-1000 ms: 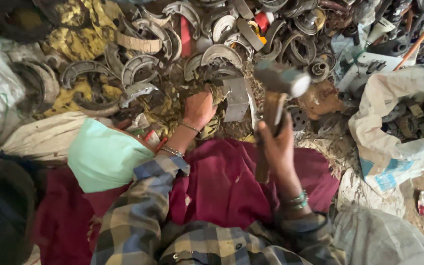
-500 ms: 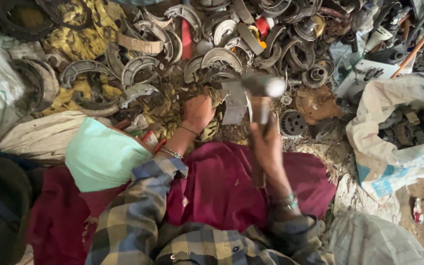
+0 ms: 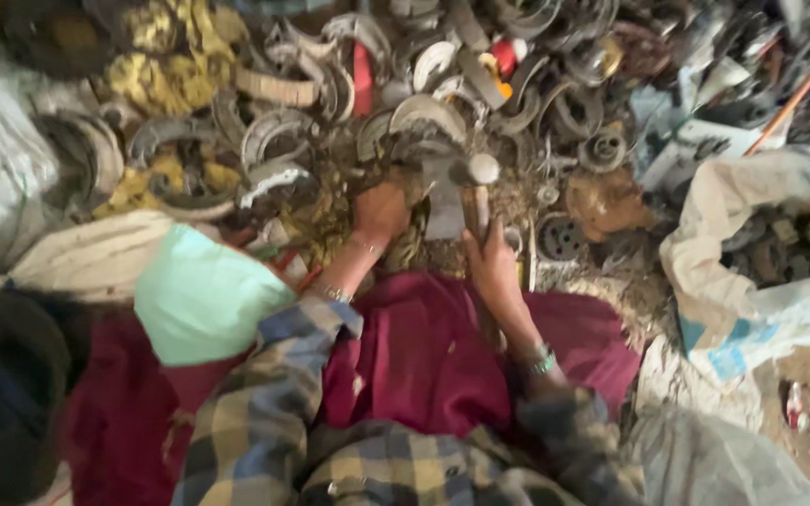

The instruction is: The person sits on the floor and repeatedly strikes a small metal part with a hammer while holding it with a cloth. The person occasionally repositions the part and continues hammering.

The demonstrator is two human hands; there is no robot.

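My right hand grips the wooden handle of a hammer, whose steel head is down against a curved metal scrap piece. My left hand holds that scrap piece down from the left, just beside the hammer head. Both wrists wear bangles. My sleeves are plaid, and a maroon cloth covers my lap below the hands. The frame is blurred, so the exact contact of the hammer cannot be made out.
A heap of curved metal scrap parts fills the ground ahead. A white sack with dark metal pieces stands at right. A pale green cloth lies at left, beside a dark shoe. An orange rod leans top right.
The hammer, raised and to the right one second ago, has swung down and left onto the scrap piece. My left hand has stayed on the piece.
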